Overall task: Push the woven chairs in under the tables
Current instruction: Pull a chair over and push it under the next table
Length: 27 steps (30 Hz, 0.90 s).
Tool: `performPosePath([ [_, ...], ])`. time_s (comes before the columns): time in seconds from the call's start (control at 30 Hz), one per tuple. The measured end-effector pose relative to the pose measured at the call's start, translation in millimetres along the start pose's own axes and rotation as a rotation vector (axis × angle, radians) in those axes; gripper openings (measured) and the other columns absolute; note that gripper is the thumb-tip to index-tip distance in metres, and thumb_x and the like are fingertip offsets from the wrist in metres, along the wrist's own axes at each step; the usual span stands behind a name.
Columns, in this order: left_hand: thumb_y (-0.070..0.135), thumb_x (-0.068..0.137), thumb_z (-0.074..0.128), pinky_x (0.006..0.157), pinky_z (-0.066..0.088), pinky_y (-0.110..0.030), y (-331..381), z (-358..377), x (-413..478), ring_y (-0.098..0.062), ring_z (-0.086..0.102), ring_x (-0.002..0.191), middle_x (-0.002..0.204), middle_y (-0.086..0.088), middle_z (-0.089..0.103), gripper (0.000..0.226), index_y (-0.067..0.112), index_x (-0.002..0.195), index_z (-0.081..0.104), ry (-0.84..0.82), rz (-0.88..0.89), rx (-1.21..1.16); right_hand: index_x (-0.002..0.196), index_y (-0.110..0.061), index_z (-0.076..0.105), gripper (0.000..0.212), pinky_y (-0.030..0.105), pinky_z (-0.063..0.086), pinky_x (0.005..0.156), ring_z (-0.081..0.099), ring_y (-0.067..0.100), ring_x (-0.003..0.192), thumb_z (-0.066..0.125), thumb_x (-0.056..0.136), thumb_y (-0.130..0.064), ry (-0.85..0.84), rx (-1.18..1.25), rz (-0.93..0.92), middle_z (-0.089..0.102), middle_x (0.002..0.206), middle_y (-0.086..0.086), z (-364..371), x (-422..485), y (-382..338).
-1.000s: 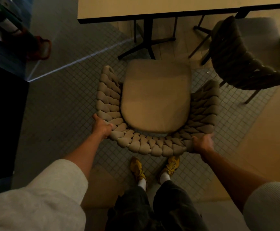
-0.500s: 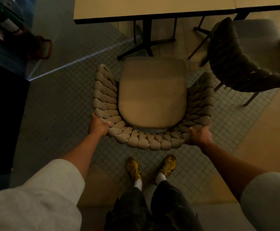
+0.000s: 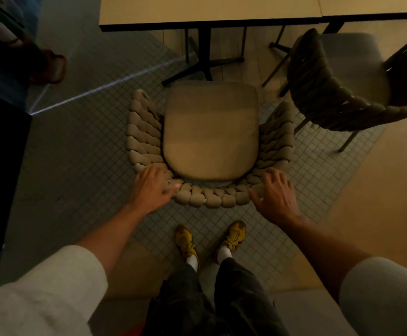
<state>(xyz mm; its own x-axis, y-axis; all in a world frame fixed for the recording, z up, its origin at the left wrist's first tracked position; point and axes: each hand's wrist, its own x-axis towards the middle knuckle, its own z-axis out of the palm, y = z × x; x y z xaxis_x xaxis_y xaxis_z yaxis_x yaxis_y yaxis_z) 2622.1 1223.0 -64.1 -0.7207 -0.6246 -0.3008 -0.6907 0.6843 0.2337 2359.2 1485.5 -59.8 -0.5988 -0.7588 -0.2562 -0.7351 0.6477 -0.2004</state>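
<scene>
- Two woven chairs: near chair (image 3: pixel 209 132) before the worktop (image 3: pixel 209 10); second chair (image 3: pixel 338 93) right of it.
- Our left hand (image 3: pixel 151 187) and right hand (image 3: pixel 276 194): each grip loose, fingers spread on the near chair's back rim.

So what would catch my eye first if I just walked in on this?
Probably the chunky woven chair in the middle, with the left hand and right hand resting on the back corners of its braided rim. Its seat front sits short of the table above, and yellow sneakers stand on the small floor tiles below.
</scene>
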Motion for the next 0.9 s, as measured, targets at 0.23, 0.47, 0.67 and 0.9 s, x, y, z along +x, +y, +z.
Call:
performPosePath([
  [0.23,0.086,0.081,0.05,0.121,0.028,-0.043,1.2,16.7,3.3,-0.023,0.043,0.142,0.152,-0.001,0.049,0.096,0.021,0.151,0.041,-0.243,0.36,0.243,0.135,-0.016,0.059,0.091,0.046,0.038,0.115,0.05,0.028,0.13,0.04,0.086,-0.091,-0.097,-0.18,-0.383,0.057,0.139,0.006,18.7,-5.3,0.5],
  [0.47,0.049,0.089,0.068,0.11,0.035,-0.04,-3.2,24.4,11.7,-0.021,0.054,0.131,0.146,0.001,0.057,0.059,0.024,0.14,0.053,-0.285,0.385,0.356,0.129,-0.017,0.06,0.069,0.05,0.04,0.109,0.06,0.03,0.114,0.046,0.094,-0.075,-0.119,-0.283,-0.453,0.067,0.121,0.005,38.3,6.8,-2.8],
  [0.67,0.044,0.09,0.065,0.107,0.037,-0.038,-6.7,29.3,23.3,-0.019,0.058,0.125,0.137,0.005,0.063,0.051,0.03,0.138,0.054,-0.311,0.366,0.389,0.138,-0.024,0.058,0.069,0.051,0.044,0.104,0.061,0.032,0.11,0.036,0.095,-0.073,-0.154,-0.346,-0.499,0.067,0.118,0.005,46.9,18.1,5.9],
  [0.9,0.053,0.087,0.064,0.097,0.038,-0.039,-16.0,30.4,34.7,-0.018,0.058,0.123,0.132,0.008,0.065,0.051,0.036,0.135,0.055,-0.318,0.376,0.388,0.133,-0.025,0.059,0.065,0.055,0.047,0.1,0.062,0.036,0.1,0.053,0.09,-0.073,-0.173,-0.402,-0.575,0.068,0.109,0.008,48.2,32.1,17.6],
])
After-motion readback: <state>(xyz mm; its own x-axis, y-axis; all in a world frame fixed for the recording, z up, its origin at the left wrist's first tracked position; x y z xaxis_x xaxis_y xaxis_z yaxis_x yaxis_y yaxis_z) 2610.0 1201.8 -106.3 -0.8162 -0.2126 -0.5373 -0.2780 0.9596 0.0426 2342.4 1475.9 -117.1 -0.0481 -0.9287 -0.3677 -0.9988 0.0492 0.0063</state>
